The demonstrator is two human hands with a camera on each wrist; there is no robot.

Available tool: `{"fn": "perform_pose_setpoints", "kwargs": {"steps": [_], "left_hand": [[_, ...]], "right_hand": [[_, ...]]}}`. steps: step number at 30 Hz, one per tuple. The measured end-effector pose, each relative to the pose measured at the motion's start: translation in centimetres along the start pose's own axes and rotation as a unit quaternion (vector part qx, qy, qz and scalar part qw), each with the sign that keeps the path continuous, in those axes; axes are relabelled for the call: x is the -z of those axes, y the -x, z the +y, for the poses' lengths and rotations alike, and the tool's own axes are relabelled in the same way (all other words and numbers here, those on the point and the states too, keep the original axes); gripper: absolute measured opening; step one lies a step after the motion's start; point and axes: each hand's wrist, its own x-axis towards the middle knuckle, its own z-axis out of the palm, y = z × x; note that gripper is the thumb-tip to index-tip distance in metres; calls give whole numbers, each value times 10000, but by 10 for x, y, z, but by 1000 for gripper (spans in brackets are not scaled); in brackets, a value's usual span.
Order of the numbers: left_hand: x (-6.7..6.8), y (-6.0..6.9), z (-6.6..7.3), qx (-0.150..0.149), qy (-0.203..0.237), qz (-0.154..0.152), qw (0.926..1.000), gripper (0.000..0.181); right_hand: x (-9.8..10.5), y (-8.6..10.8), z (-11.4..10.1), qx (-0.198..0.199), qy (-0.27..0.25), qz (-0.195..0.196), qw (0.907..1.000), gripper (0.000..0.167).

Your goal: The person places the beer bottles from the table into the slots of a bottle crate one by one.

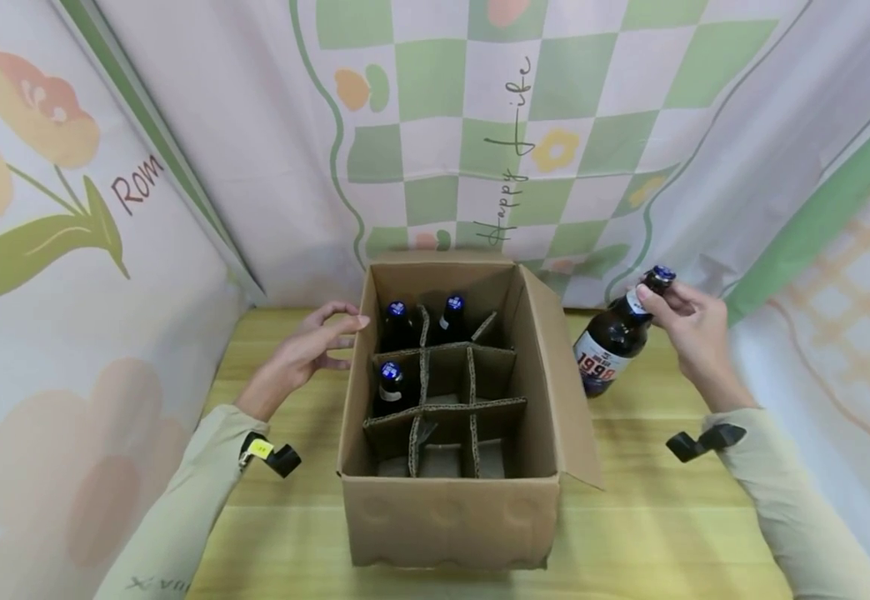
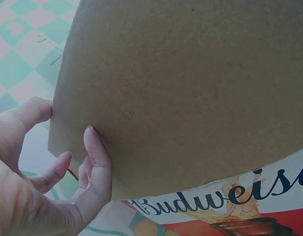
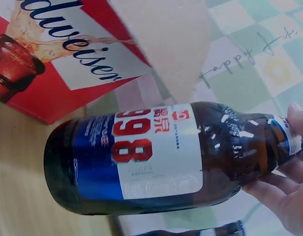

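Pale sleeves (image 1: 802, 508) cover my arms. My right hand (image 1: 693, 329) grips a bottle (image 1: 621, 335) by its neck, beside the box (image 1: 450, 533). My left hand (image 1: 307, 346), fingers loose, touches its side. Three bottles (image 1: 392, 390) stand inside; other slots (image 1: 441, 460) look bare, so I'm probably partway.

We see the cardboard box (image 1: 446, 525) standing on the table (image 1: 285, 517), with the patterned curtain (image 1: 435, 142) behind it and the left hand (image 1: 307, 354) at its left side, touching the wall toward the back. Inside it, among the dividers (image 1: 501, 422), we find one bottle (image 1: 397, 331) in the back-left compartment, a second bottle (image 1: 452, 322) in the back-middle one and a third bottle (image 1: 390, 392) in the middle row's left one. Right of the box, just beyond its outward-leaning flap (image 1: 564, 383), we have a fourth bottle (image 1: 613, 333), tilted, in the right hand (image 1: 693, 329).
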Motion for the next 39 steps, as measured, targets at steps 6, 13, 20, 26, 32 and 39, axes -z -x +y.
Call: {"fn": "perform_pose_setpoints", "kwargs": {"steps": [6,13,20,26,32,39], "left_hand": [[0,1,1,-7,-30,3,10000,34],[1,1,0,24,-43,-20,10000,38],[1,0,0,-10,-46,-21,10000,39],[1,1,1,28,-86,-42,10000,39],[2,4,0,66,-121,-44,9999,37],[1,3,2,60,-129,-65,9999,36]], "right_hand": [[-3,1,-23,-293,57,340,9990,17],[-3,3,-48,-516,365,461,9969,17],[-6,4,-70,-680,-30,625,9957,20],[-17,11,-89,-366,-63,639,9973,33],[-39,7,-103,467,69,935,9945,33],[-58,-8,-122,835,-321,889,9920,31]]}}
